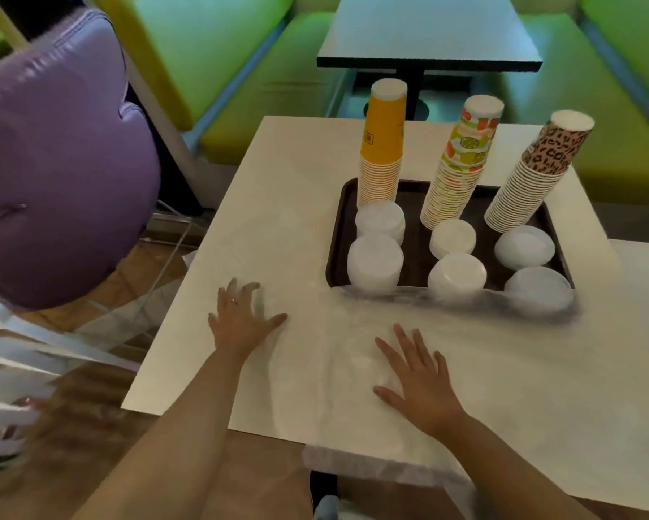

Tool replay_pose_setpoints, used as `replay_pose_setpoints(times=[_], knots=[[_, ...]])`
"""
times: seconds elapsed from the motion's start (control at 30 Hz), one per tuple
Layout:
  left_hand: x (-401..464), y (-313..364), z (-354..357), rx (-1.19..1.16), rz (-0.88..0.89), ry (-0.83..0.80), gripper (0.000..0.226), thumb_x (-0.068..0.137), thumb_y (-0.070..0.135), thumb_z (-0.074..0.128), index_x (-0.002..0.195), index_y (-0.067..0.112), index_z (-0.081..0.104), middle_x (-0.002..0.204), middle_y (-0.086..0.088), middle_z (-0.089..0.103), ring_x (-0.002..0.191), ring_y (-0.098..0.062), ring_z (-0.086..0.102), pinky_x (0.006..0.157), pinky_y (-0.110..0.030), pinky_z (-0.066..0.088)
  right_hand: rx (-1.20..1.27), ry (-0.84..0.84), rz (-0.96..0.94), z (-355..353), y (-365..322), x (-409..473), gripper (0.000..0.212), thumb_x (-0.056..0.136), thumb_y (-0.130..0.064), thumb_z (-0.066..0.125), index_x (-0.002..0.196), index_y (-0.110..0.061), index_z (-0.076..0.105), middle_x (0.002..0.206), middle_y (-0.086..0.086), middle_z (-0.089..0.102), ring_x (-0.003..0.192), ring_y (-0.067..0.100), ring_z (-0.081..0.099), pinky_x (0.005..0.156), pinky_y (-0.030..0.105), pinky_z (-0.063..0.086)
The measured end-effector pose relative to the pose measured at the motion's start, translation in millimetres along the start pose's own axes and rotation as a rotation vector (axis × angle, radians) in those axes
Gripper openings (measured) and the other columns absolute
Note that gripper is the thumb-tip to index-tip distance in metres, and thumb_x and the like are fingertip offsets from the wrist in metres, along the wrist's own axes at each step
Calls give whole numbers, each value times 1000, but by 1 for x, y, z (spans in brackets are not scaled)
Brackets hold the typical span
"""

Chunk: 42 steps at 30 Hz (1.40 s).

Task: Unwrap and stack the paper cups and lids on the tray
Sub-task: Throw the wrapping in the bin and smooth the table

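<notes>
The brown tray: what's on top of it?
On the tray: three upside-down cup stacks and six white lid piles. Clear plastic wrap covers its near edge.

a pale, cream-white table (285, 204) spreads under and ahead of the hands, its near edge overhanging a brown tiled floor (135, 290). beyond the fingertips stands a second, dark-topped table (428, 35) on a black post, with lime-green bench seats (262, 88) on either side of it. out past the left hand a purple padded chair back (56, 163) leans in, blurred white slats below it.
</notes>
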<state>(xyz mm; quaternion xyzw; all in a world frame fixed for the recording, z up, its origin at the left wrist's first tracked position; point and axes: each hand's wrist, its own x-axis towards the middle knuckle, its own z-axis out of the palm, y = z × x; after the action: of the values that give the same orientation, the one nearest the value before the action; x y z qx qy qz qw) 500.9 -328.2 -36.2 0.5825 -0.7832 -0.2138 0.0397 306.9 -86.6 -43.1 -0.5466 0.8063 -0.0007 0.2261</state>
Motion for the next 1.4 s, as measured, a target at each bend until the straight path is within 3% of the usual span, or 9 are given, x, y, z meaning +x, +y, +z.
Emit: replay_pose_setpoints(times=[0.17, 0.37, 0.53, 0.73, 0.87, 1.1, 1.2, 1.3, 1.4], knots=[[3, -6, 7, -221, -103, 207, 27, 80, 29, 72, 100, 14, 64, 144, -13, 30, 133, -34, 21, 104, -43, 30, -39, 3, 24, 10, -3, 6, 81, 56, -80, -31, 129, -47, -38, 137, -11, -51, 132, 18, -41, 108, 40, -14], [17, 10, -10, -564, -474, 261, 90, 72, 14, 81, 141, 6, 24, 147, -20, 23, 126, -38, 38, 102, -43, 40, -3, 19, 51, 12, -9, 8, 75, 58, -78, -33, 127, -48, -43, 141, -10, -47, 133, 19, -40, 108, 42, -16], [34, 20, -19, -865, -533, 245, 53, 85, 4, 65, 132, 1, 40, 123, -20, 54, 115, -38, 54, 96, -39, 45, -1, -2, 56, 10, -9, 10, 77, 54, -79, -35, 124, -50, -45, 138, -11, -51, 131, 18, -42, 107, 41, -15], [16, 87, -88, -916, 69, 418, 50, 93, 0, 46, 141, 10, 40, 137, -2, 49, 112, -13, 54, 93, -22, 47, 227, 16, 129, -13, -14, 8, 70, 96, -53, 32, 149, -32, -8, 155, -6, -24, 145, 18, -16, 116, 45, -1], [-29, 141, -104, -735, 586, 312, 50, 95, -2, 43, 141, 16, 40, 121, 9, 60, 51, 2, 45, 54, -8, 38, 699, 316, 115, -48, -15, -6, 63, 94, -40, 50, 148, -28, 20, 156, -5, 20, 141, 14, 24, 115, 37, 24], [-42, 174, -101, -838, 424, 380, 36, 96, 3, 43, 131, 11, 49, 103, 4, 71, 46, -1, 43, 54, -20, 38, 541, 102, 83, -57, 13, -40, 66, 93, -46, 52, 148, -34, 18, 156, -8, 22, 140, 14, 28, 115, 45, 21], [-43, 167, -106, -726, 360, 416, 44, 95, 23, 54, 135, 11, 41, 117, 1, 64, 71, 0, 53, 66, -16, 42, 579, 121, 121, -48, 25, -55, 64, 93, -45, 51, 148, -33, 18, 155, -5, 25, 138, 15, 31, 114, 43, 26], [-58, 167, -85, -636, 176, 202, 105, 71, 61, 67, 148, 12, 16, 151, -7, 27, 135, -23, 32, 110, -36, 32, 574, 116, 143, -44, 33, -64, 64, 94, -44, 50, 148, -32, 18, 154, -4, 25, 138, 16, 32, 114, 40, 26], [-71, 173, -47, -474, 122, 65, 120, 66, 49, 80, 150, 13, 2, 155, -10, 13, 141, -27, 19, 113, -46, 26, 544, 100, 140, -43, 37, -69, 64, 94, -44, 50, 148, -31, 17, 153, -4, 26, 137, 15, 31, 113, 40, 26]])
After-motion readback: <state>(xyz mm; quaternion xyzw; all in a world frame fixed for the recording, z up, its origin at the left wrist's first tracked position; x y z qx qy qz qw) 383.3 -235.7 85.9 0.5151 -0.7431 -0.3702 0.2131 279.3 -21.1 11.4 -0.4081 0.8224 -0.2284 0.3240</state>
